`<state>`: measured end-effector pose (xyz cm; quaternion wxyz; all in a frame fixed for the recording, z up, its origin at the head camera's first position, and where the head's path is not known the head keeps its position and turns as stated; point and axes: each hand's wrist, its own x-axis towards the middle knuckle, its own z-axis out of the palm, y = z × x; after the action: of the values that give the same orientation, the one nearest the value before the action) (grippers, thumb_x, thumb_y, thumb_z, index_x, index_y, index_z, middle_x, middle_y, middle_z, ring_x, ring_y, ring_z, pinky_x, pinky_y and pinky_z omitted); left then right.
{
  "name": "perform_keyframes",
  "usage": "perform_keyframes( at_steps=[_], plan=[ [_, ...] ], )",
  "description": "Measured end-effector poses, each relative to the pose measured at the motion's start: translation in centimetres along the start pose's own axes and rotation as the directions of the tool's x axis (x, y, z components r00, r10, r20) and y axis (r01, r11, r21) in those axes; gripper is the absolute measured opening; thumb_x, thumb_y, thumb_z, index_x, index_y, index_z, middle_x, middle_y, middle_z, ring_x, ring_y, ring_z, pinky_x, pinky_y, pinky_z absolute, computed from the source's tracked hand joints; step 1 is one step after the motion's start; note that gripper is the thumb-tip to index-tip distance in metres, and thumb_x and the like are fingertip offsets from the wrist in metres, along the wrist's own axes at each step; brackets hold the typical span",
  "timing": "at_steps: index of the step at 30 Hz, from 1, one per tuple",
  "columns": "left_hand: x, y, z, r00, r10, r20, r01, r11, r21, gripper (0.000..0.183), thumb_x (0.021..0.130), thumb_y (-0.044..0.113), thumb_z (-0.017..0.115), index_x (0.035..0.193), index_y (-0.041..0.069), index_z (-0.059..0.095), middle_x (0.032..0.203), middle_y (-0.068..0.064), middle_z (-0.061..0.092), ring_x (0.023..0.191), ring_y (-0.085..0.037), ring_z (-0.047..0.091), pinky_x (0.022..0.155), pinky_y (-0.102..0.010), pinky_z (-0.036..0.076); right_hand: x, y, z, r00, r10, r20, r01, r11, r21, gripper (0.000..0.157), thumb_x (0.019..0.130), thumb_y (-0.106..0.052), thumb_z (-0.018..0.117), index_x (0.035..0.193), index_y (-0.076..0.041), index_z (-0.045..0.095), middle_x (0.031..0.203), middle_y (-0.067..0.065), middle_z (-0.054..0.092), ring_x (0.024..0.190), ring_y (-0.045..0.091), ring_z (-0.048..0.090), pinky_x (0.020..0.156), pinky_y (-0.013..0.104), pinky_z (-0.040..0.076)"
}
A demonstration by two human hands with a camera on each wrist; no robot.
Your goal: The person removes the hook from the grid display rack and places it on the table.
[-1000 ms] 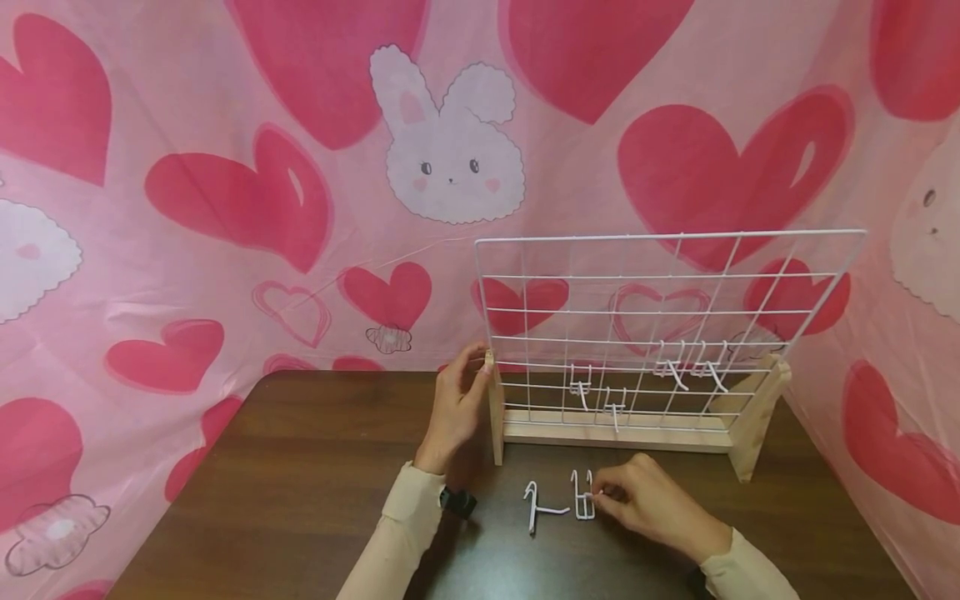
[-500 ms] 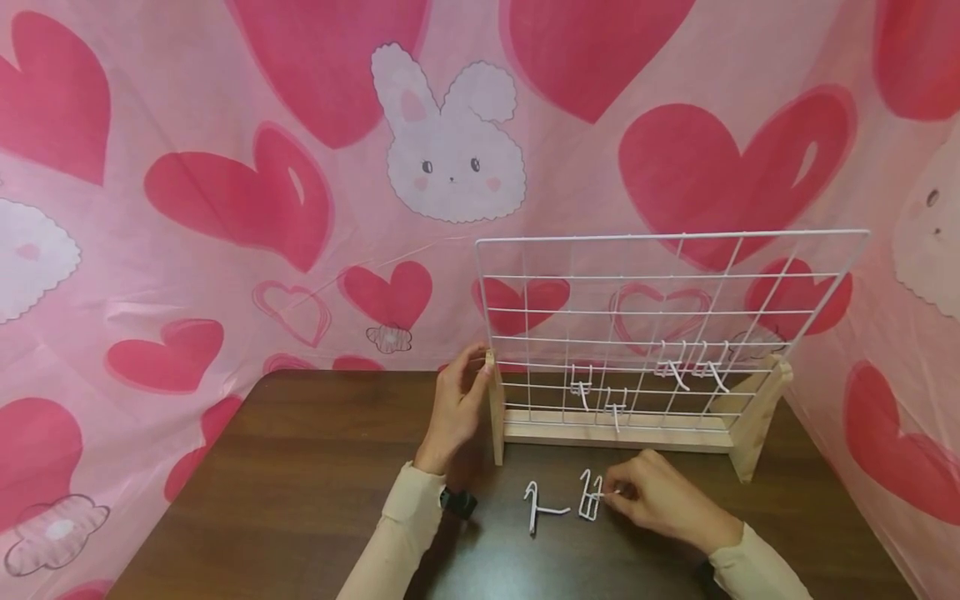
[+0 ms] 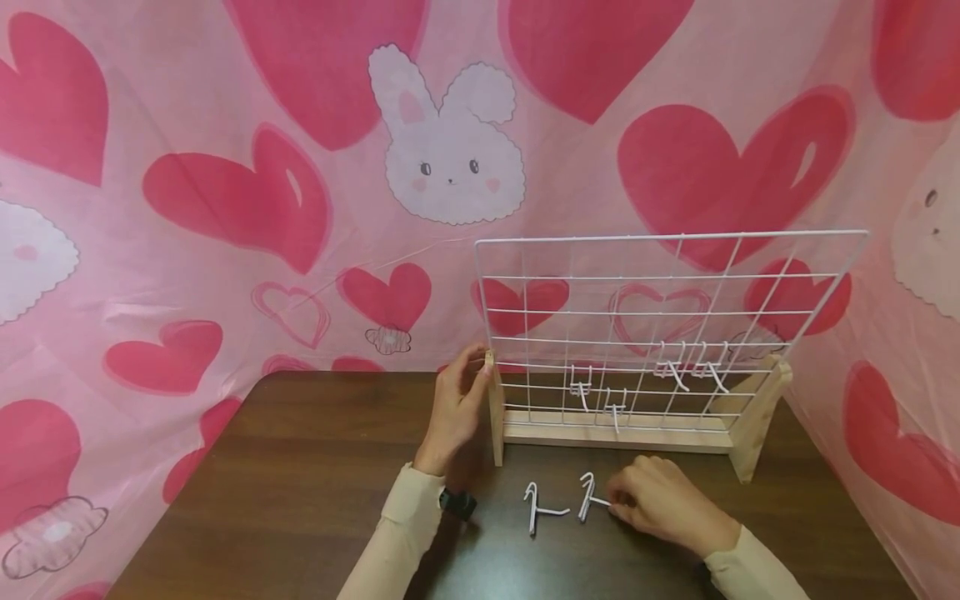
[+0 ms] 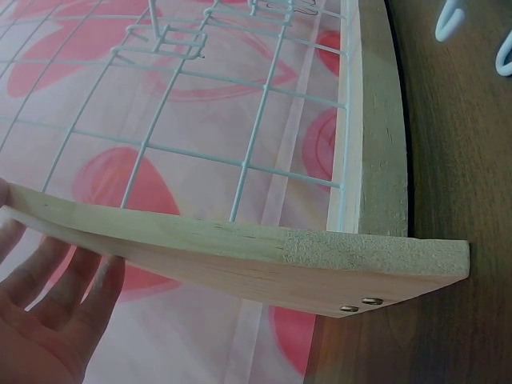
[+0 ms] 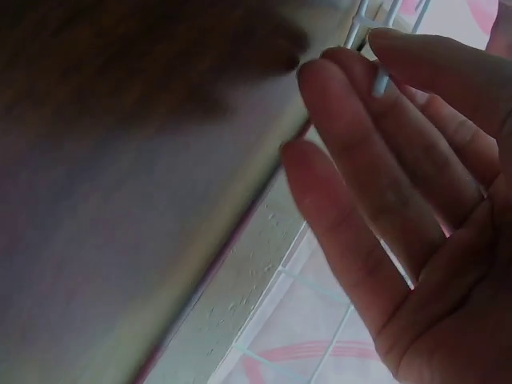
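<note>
My right hand (image 3: 671, 504) pinches the arm of a white wire hook (image 3: 587, 497) between thumb and fingertips. The hook's arm tip (image 5: 381, 83) pokes out beside the thumb in the right wrist view. A second white hook (image 3: 533, 508) lies on the table to the left. My left hand (image 3: 457, 408) holds the left wooden end piece (image 3: 497, 417) of a white wire grid rack (image 3: 592, 312), its fingers (image 4: 100, 296) on the outer face. On the grid hang several white hooks, one of them (image 3: 581, 385) left of centre.
The brown wooden table (image 3: 300, 467) reaches back to a pink cloth (image 3: 247, 100) printed with hearts and rabbits. A wooden crossbar (image 3: 615, 436) joins the rack's two ends, the right one (image 3: 759, 417) standing near the table's right side.
The hook in my right hand has turned from facing front to nearly side-on and shifted slightly right. My left hand and the rack have stayed in place.
</note>
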<state>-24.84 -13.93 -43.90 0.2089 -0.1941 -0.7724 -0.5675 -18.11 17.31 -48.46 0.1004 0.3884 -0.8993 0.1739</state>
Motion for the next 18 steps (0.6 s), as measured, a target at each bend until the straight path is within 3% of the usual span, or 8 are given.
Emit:
perform_keyframes(
  at_steps=[7, 18],
  plan=[
    [0.01, 0.0, -0.04, 1.0, 0.005, 0.007, -0.005, 1.0, -0.006, 0.037, 0.105, 0.014, 0.06, 0.138, -0.002, 0.059, 0.129, -0.016, 0.071, 0.12, -0.035, 0.07, 0.103, -0.046, 0.058, -0.03, -0.28, 0.15, 1.0, 0.001, -0.003, -0.002, 0.997, -0.08, 0.038, 0.065, -0.011, 0.082, 0.056, -0.035, 0.053, 0.054, -0.026, 0.039, 0.053, -0.007, 0.028, 0.048, 0.017, 0.022],
    [0.0, -0.07, -0.04, 1.0, -0.009, -0.001, 0.009, 1.0, 0.023, 0.034, 0.106, 0.018, 0.059, 0.138, 0.008, 0.061, 0.13, -0.014, 0.071, 0.121, -0.031, 0.071, 0.102, -0.048, 0.058, -0.17, -0.55, 0.52, 0.999, -0.04, -0.005, 0.039, 0.993, -0.11, 0.035, 0.065, -0.013, 0.083, 0.057, -0.033, 0.056, 0.063, -0.023, 0.047, 0.057, -0.007, 0.033, 0.049, 0.018, 0.026]
  ],
)
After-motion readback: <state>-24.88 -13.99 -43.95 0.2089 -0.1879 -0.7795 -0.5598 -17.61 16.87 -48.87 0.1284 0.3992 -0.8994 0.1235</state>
